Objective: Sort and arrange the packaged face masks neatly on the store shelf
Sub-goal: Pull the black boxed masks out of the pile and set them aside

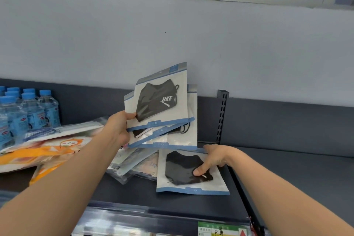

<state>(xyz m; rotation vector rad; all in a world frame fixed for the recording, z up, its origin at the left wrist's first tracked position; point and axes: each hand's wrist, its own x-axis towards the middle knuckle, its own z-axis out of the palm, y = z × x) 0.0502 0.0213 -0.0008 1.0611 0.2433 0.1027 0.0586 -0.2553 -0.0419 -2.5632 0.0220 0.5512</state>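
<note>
Pinching a fan of black mask packs (160, 101) mid-frame, the left hand (116, 128) is gathering matches; the right hand (212, 159) is gripping another pack (189, 170) on the shelf (134, 193), probably to add it

Both my forearms are bare and reach forward from the lower corners. My left hand (118, 128) is raised, the wrist bent a little back. It grips a fan of packets (159, 101) at their left edge, with the thumb lying on the front one. My right hand (212, 159) is lower, palm down, and holds a single packet (178, 170): the thumb presses on top, and the fingers curl at its far edge.
</note>
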